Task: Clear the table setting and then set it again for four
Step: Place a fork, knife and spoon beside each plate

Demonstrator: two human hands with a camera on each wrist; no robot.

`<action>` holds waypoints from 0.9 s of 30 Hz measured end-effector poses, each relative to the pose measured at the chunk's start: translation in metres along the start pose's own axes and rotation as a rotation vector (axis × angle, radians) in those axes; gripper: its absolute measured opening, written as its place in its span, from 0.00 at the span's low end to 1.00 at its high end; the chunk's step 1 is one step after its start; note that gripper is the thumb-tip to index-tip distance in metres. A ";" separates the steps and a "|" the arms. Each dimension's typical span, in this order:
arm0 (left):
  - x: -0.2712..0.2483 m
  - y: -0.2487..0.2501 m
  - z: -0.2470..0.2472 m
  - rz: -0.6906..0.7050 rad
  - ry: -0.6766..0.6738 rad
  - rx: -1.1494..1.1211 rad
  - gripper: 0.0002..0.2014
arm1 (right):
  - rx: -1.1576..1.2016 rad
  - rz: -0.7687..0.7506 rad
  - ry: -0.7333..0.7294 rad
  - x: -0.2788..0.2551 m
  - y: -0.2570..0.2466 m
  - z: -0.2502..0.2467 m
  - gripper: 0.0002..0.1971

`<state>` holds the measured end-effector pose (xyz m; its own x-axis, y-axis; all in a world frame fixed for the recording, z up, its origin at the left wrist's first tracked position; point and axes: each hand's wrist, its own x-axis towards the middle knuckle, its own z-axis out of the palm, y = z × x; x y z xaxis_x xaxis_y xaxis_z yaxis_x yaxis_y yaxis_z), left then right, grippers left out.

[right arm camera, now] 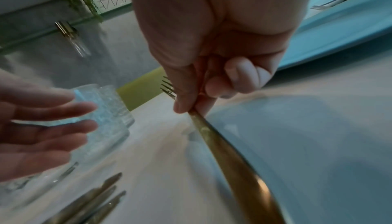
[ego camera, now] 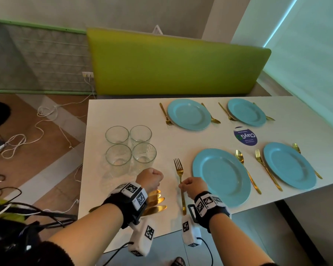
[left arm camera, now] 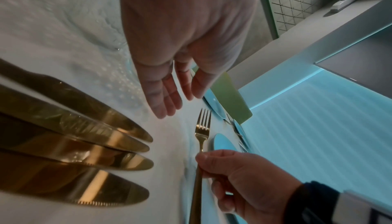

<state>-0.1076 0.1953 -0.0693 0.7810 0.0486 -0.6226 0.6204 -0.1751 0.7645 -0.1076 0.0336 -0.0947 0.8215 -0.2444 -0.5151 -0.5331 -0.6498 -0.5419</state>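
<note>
Fork [ego camera: 180,181] pinched by our right hand [ego camera: 193,186], left hand [ego camera: 150,178] loosely open and empty, risked slipping onto the plate [ego camera: 221,177].

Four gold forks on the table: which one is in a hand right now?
The near-left fork, left of the nearest blue plate. The right hand pinches its handle; the other three forks lie untouched beside their plates.
</note>
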 end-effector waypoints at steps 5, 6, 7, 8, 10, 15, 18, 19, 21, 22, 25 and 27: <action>-0.001 0.003 -0.003 0.019 -0.021 -0.002 0.08 | -0.151 0.015 0.045 0.007 0.004 -0.004 0.09; -0.001 0.004 -0.004 0.021 -0.021 -0.002 0.08 | -0.167 0.014 0.052 0.007 0.003 -0.005 0.05; -0.001 0.004 -0.004 0.021 -0.022 -0.004 0.08 | -0.187 0.011 0.065 0.008 0.003 -0.006 0.07; 0.000 0.004 -0.005 0.018 -0.023 -0.008 0.08 | -0.206 0.007 0.078 0.010 0.003 -0.006 0.08; -0.001 0.004 -0.005 0.012 -0.023 -0.011 0.08 | -0.222 0.011 0.094 0.012 0.004 -0.005 0.08; -0.001 0.004 -0.002 0.006 -0.032 -0.003 0.08 | -0.287 0.041 0.133 0.017 0.006 -0.004 0.11; -0.002 0.004 -0.001 0.000 -0.043 0.009 0.07 | -0.307 0.066 0.169 0.020 0.009 -0.007 0.14; -0.002 0.004 -0.001 -0.001 -0.044 0.012 0.07 | -0.304 0.073 0.177 0.021 0.011 -0.008 0.14; -0.002 0.004 -0.001 -0.002 -0.042 0.018 0.07 | -0.298 0.080 0.192 0.023 0.014 -0.010 0.13; -0.002 0.004 -0.001 -0.004 -0.040 0.019 0.07 | -0.298 0.081 0.195 0.024 0.016 -0.011 0.14; -0.004 0.004 0.000 -0.005 -0.039 0.024 0.07 | -0.299 0.079 0.198 0.026 0.019 -0.014 0.15; -0.005 0.003 0.001 -0.005 -0.044 0.030 0.07 | -0.301 0.075 0.199 0.027 0.020 -0.015 0.16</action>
<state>-0.1095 0.1939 -0.0639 0.7735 0.0067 -0.6337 0.6214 -0.2043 0.7564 -0.0929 0.0027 -0.1097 0.8214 -0.4155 -0.3908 -0.5343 -0.8003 -0.2721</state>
